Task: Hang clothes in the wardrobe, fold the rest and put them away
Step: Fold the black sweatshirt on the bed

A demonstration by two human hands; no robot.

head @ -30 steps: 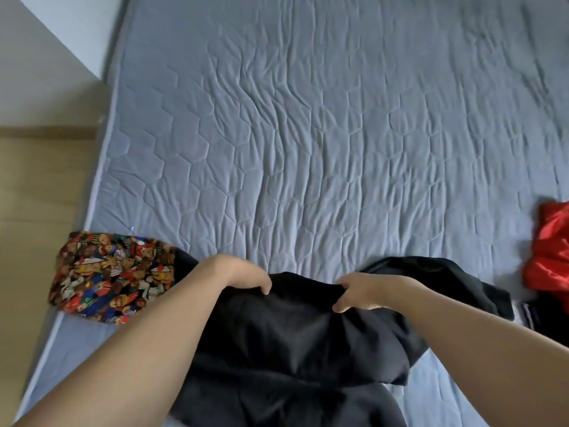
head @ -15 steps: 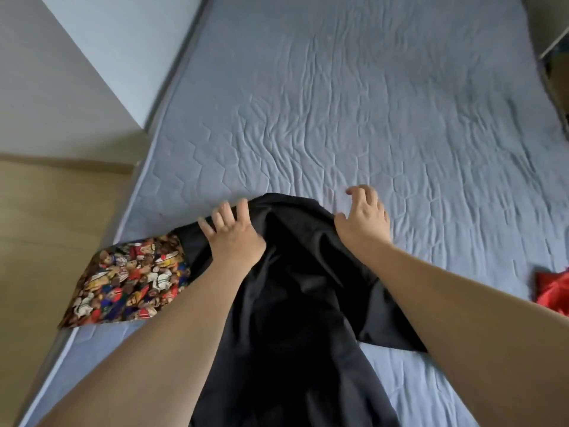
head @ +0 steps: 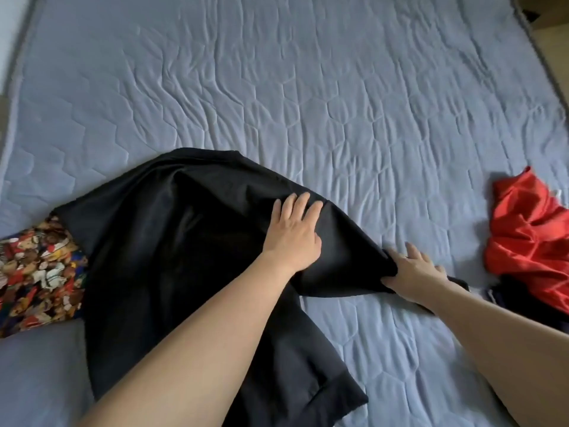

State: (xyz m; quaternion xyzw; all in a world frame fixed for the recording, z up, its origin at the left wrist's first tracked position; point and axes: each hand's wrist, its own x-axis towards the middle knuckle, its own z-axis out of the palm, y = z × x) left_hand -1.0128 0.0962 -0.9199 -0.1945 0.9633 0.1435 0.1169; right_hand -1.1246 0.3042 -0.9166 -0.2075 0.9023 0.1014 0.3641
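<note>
Grey-blue quilted bed cover, wrinkled; wooden floor top right.

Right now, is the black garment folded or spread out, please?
Spread out, not folded: the black garment lies rumpled across the bed, left hand flat on it.

hands: I count 2, left hand and right hand
black garments: 1, black garment
patterned cloths: 1, patterned cloth
red garments: 1, red garment
dark items under the red: I see 1, dark item, kind unclear
beds: 1, bed
</note>
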